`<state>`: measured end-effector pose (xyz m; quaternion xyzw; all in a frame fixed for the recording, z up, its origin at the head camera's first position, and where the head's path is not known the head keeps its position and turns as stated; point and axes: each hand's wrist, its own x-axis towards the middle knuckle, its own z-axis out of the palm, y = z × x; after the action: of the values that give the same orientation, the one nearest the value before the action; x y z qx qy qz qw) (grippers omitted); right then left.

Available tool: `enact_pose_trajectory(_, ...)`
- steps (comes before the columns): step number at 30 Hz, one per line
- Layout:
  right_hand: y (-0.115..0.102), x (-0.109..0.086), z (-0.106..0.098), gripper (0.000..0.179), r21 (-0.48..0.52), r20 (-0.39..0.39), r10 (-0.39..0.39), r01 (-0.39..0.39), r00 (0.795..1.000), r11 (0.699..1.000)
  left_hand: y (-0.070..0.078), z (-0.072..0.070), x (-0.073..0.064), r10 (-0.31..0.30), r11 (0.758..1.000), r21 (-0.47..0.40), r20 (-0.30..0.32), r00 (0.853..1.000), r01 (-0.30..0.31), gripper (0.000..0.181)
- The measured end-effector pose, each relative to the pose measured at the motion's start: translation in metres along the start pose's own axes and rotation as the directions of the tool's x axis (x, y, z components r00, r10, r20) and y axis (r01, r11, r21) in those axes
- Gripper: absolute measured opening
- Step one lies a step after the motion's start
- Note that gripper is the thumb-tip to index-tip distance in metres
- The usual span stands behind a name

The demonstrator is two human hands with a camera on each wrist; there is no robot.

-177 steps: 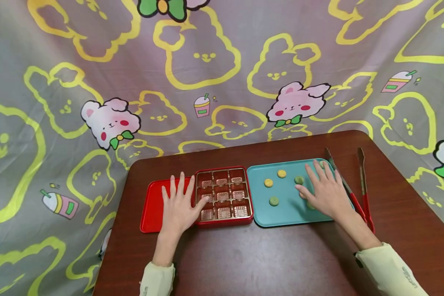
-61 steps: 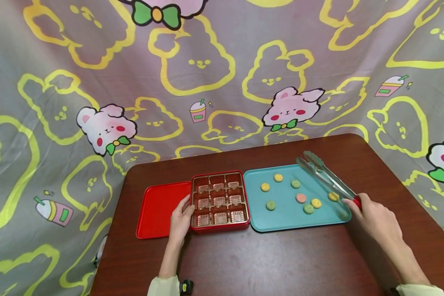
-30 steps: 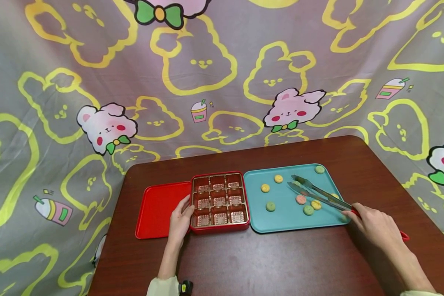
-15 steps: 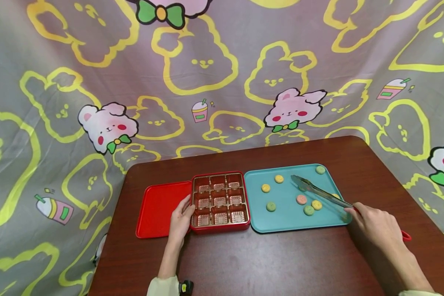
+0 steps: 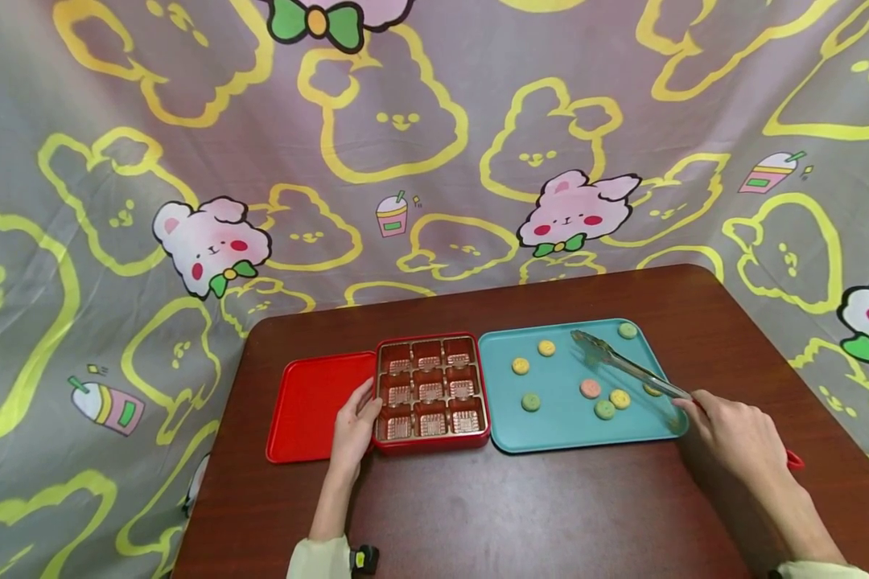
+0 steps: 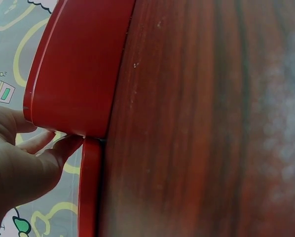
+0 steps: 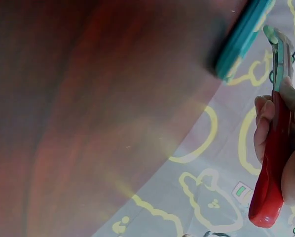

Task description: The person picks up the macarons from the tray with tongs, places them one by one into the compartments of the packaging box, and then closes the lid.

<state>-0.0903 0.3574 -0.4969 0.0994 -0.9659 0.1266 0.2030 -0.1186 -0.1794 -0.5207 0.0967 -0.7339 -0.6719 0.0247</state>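
My right hand [image 5: 740, 438] grips red-handled metal tongs [image 5: 633, 368], whose tips sit just above the blue tray [image 5: 558, 430]. A green round cookie [image 7: 270, 34] is between the tips in the right wrist view. On the tray lie several more cookies: a pink one [image 5: 590, 388], a green one [image 5: 604, 410], a yellow one [image 5: 546, 347] and others. My left hand [image 5: 352, 426] rests against the left side of the red box [image 5: 430, 445], fingers and thumb touching its wall. The box has a gold insert [image 5: 430, 391] with several bare compartments.
A flat red lid [image 5: 311, 410] lies left of the box, partly beside my left hand. The brown wooden table [image 5: 521, 515] carries everything. A patterned cloth [image 5: 434, 137] hangs behind and at the sides of the table.
My right hand has taken up the tongs, reached into the tray and closed them on a green cookie, now slightly raised. My left hand has moved to the box's side and stayed there.
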Motion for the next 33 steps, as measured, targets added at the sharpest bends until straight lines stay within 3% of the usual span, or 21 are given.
enact_pose_trajectory(6, -0.012, 0.012, 0.001, 0.031, 0.022, -0.06, -0.036, 0.037, 0.998, 0.999, 0.0, -0.001, 0.0, 0.005, 1.0, -0.009, -0.003, 1.0, -0.005, 0.047)
enact_pose_trajectory(11, -0.029, 0.024, 0.006, 0.06, 0.044, -0.125, -0.084, 0.09, 0.989, 0.995, 0.001, 0.0, 0.0, 0.002, 1.0, -0.015, 0.0, 1.0, -0.002, 0.047)
enact_pose_trajectory(14, -0.041, 0.032, 0.009, 0.068, 0.061, -0.153, -0.116, 0.126, 0.981, 0.99, 0.0, 0.0, 0.001, -0.01, 0.999, -0.045, -0.001, 1.0, 0.01, 0.047)
enact_pose_trajectory(18, -0.056, 0.042, 0.013, 0.067, 0.082, -0.161, -0.158, 0.172, 0.974, 0.982, 0.001, -0.001, 0.003, -0.029, 0.998, -0.049, -0.026, 0.999, 0.028, 0.046)
enact_pose_trajectory(24, -0.076, 0.056, 0.023, 0.061, 0.093, -0.202, -0.22, 0.242, 0.954, 0.966, 0.005, -0.004, 0.003, -0.062, 0.998, 0.026, -0.056, 0.997, 0.063, 0.044)
enact_pose_trajectory(33, -0.11, 0.073, 0.037, 0.062, 0.128, -0.179, -0.26, 0.284, 0.949, 0.95, 0.008, -0.007, 0.003, -0.073, 0.994, 0.083, -0.045, 0.996, 0.077, 0.041)
